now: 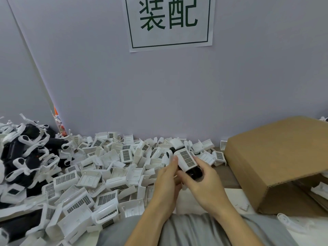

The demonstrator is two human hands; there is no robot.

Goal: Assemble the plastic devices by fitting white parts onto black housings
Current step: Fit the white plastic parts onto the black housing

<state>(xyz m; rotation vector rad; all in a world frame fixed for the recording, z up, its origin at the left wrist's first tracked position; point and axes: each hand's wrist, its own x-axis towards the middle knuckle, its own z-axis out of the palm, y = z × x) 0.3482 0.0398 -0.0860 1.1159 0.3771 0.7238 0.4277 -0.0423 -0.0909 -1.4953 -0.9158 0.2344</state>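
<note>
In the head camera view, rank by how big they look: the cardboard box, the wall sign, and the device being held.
1. cardboard box, though it sits nearer the camera than the sign
2. wall sign, cut off at the top
3. held device, clearly smallest

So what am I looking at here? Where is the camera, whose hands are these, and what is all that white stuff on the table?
There is no machine here. The single picture comes from a camera worn on a person's head, looking forward and down. The left hand and right hand together hold one black plastic housing with a white grille cover on it. To the left, a heap of loose white plastic grille covers spreads over the table. Further left lies a pile of black housings with white clips. On the right sits a brown cardboard box. The paper sign with green characters hangs on the wall.
</note>
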